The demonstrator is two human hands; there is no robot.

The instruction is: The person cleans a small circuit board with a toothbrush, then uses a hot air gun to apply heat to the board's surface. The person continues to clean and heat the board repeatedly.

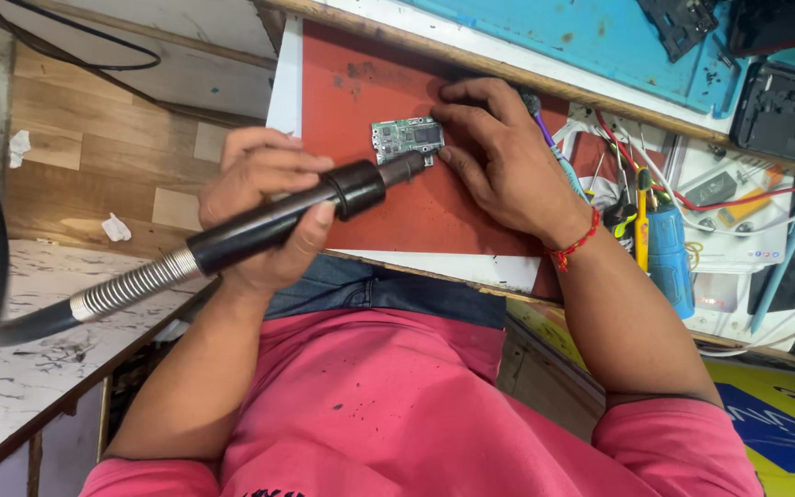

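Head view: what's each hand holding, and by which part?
Left hand grips the black hot-air wand around its handle, nozzle at the circuit board. Right hand holds nothing; its fingertips press the board on the red mat.

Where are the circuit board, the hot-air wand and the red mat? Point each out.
circuit board (405,138), head view, middle of the green face.
hot-air wand (273,221), head view, black handle in the left hand.
red mat (434,207), head view, bare patch below the board.
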